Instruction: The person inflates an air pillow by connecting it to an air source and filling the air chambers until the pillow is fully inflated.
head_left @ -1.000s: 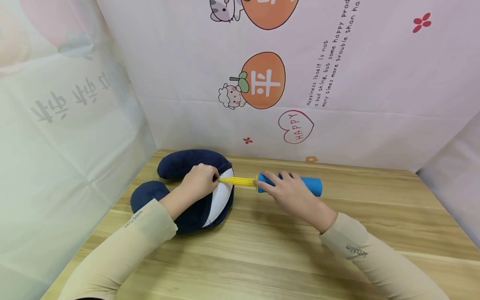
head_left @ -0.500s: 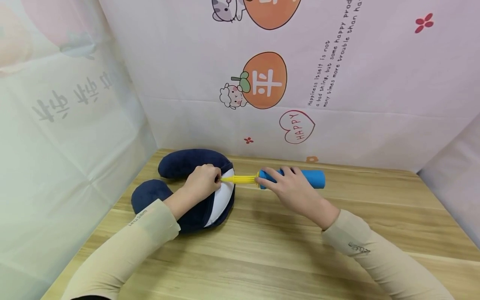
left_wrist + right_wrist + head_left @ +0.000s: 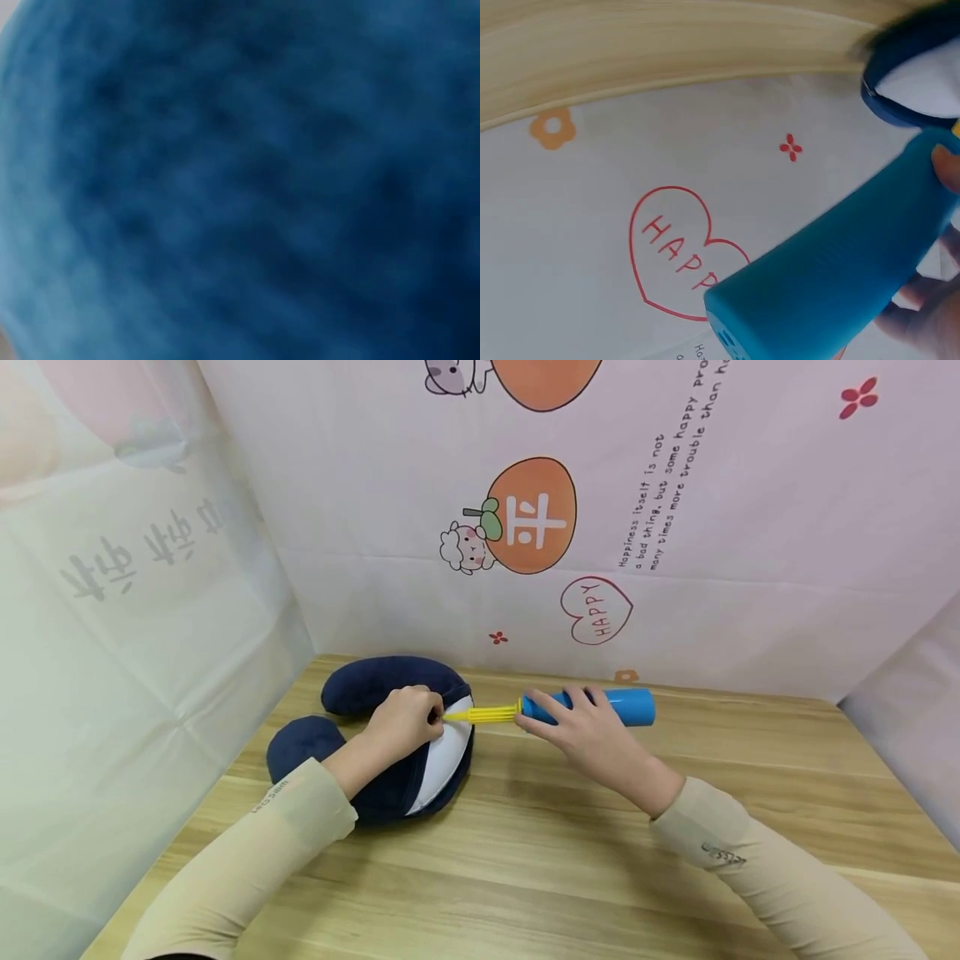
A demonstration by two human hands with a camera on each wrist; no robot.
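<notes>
A dark blue U-shaped neck pillow lies on the table with its cover parted, baring a white curved part. My left hand rests over the pillow, its fingertips pinching the tip of a yellow nozzle at the white part; they hide the very end. The nozzle belongs to a blue hand pump, which my right hand grips from above around its barrel. In the right wrist view the pump slants across, thumb near its nozzle end. Blurred pillow fabric fills the left wrist view.
The wooden table reaches forward to a printed white cloth backdrop close behind the pillow. Another cloth wall stands along the left side, and one more on the right.
The pump's free end has swung up and away from me, with my right hand following a little. My left hand keeps its place at the pillow.
</notes>
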